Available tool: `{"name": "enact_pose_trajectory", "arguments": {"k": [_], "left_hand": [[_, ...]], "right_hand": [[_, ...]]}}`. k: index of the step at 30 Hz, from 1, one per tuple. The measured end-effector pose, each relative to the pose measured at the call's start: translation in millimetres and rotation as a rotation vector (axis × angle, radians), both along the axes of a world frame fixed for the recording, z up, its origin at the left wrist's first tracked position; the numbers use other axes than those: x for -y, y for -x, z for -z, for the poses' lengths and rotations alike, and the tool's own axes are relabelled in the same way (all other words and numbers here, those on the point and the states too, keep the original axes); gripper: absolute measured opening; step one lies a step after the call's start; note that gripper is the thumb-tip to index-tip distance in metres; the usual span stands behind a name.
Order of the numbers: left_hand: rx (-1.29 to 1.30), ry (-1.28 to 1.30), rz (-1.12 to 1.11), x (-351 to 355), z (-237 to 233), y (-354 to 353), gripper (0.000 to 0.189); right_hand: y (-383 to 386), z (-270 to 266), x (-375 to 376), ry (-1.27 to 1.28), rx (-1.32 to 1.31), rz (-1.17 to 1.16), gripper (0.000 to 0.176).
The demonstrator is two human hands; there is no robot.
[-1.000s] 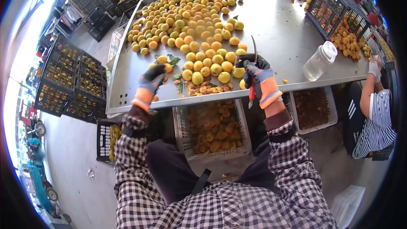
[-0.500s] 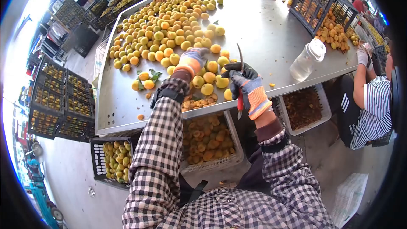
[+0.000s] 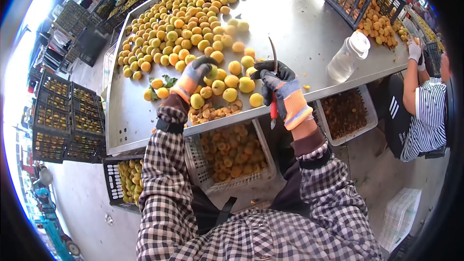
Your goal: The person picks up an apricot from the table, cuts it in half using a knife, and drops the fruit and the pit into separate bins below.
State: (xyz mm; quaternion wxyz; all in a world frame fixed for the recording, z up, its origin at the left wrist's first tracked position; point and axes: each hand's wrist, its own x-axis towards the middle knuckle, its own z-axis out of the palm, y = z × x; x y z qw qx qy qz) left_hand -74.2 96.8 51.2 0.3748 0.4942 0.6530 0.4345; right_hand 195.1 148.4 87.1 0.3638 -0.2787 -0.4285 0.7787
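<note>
My left hand (image 3: 192, 76), in an orange and grey glove with dark fingertips, curls round a yellow-green apricot (image 3: 211, 71) at the near edge of the fruit pile. My right hand (image 3: 282, 89), gloved alike, is closed on a knife (image 3: 274, 104) with a red handle. Its slim curved blade points up and away from me, and a short metal tip shows below the fist. Loose apricots (image 3: 231, 81) lie between my hands. Nearer the table edge is a small heap of flattened orange-brown pieces (image 3: 215, 112).
The metal table (image 3: 295, 29) carries a large apricot pile (image 3: 179, 31), a clear bottle (image 3: 345, 60) and a tilted black crate (image 3: 355, 2). Below stand a bin of fruit (image 3: 234, 152) and a bin of brown scraps (image 3: 344, 116). A co-worker in a striped shirt (image 3: 430, 111) sits at right.
My left hand has moved left from among the fruit, and its fingers are now bent round an apricot. The right hand keeps hold of the knife; the view has shifted slightly.
</note>
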Motion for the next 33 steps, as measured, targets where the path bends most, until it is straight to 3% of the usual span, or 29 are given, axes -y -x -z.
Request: {"name": "enact_pose_trajectory", "arguments": {"k": [2, 4, 6, 11, 18, 24, 26, 28, 29, 30, 32, 33], "left_hand": [[-0.606, -0.260, 0.019, 9.5, 29.8, -2.8, 0.021], [-1.048, 0.038, 0.070, 20.6, 11.9, -46.0, 0.029], [-1.362, 0.171, 0.177, 27.3, 5.7, -83.6, 0.034], [-1.368, 0.177, 0.223, 19.6, 33.4, -88.5, 0.040], [-1.381, 0.043, 0.399, 43.3, 20.9, -62.1, 0.050], [-1.230, 0.047, 0.346, 52.8, 20.9, -55.2, 0.058], [-0.984, -0.093, 0.220, 59.0, 22.1, -49.6, 0.050], [-0.679, -0.435, 0.053, 64.8, 23.6, -41.3, 0.054], [-0.352, -0.276, -0.014, 73.3, 23.9, -33.9, 0.054], [-0.354, -0.276, -0.025, 83.2, 15.9, -27.1, 0.054], [-0.033, -0.334, -0.105, 105.2, 0.5, -5.4, 0.047], [-0.020, -0.329, -0.150, 120.2, 1.2, 12.6, 0.046]], "right_hand": [[0.7, -3.1, 1.1, -0.010, 0.013, 0.000, 0.018], [0.8, -3.2, 2.4, -0.017, 0.030, 0.009, 0.018], [1.0, -1.4, 2.3, -0.019, 0.005, 0.008, 0.018], [-1.0, -1.3, 1.6, -0.012, 0.001, 0.024, 0.016], [-11.7, 7.5, -12.9, -0.031, -0.006, 0.078, 0.015], [-10.9, 8.1, -10.4, -0.051, -0.039, 0.067, 0.015], [-9.9, 12.0, -12.5, -0.041, -0.049, 0.057, 0.014], [-9.3, 12.9, -11.8, -0.048, -0.061, 0.041, 0.014], [-8.2, 13.1, -10.5, -0.043, -0.057, 0.041, 0.014], [-6.9, 12.9, -9.2, -0.039, -0.054, 0.041, 0.014], [-4.2, 10.8, -6.9, -0.034, -0.032, 0.037, 0.014], [-3.0, 10.1, -6.4, -0.031, -0.023, 0.032, 0.014]]}}
